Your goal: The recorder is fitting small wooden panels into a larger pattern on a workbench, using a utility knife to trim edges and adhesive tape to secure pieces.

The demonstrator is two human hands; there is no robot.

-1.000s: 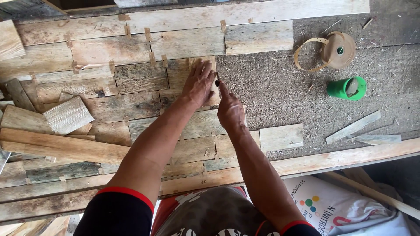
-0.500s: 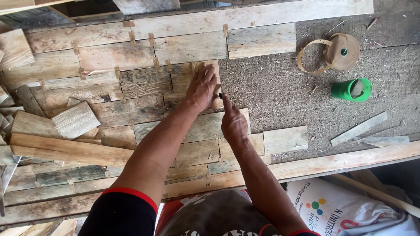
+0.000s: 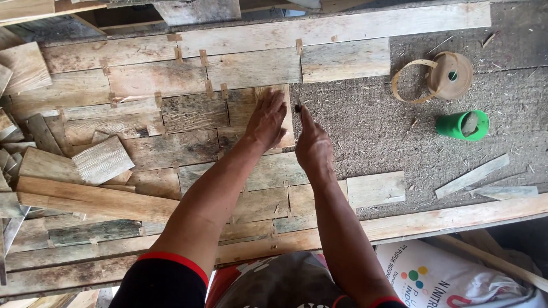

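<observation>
At the panel's right edge, a small plank (image 3: pixel 283 117) is pressed flat by the left hand (image 3: pixel 266 121), fingers spread open, apparently to steady it. The plank's long axis runs away from the person. The right hand (image 3: pixel 311 147), index extended and other fingers curled, holds a dark marker (image 3: pixel 297 106) at its edge.

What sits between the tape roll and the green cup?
Nothing: in the head view, only bare sawdust-strewn board separates the tape roll from the green cup.
</observation>
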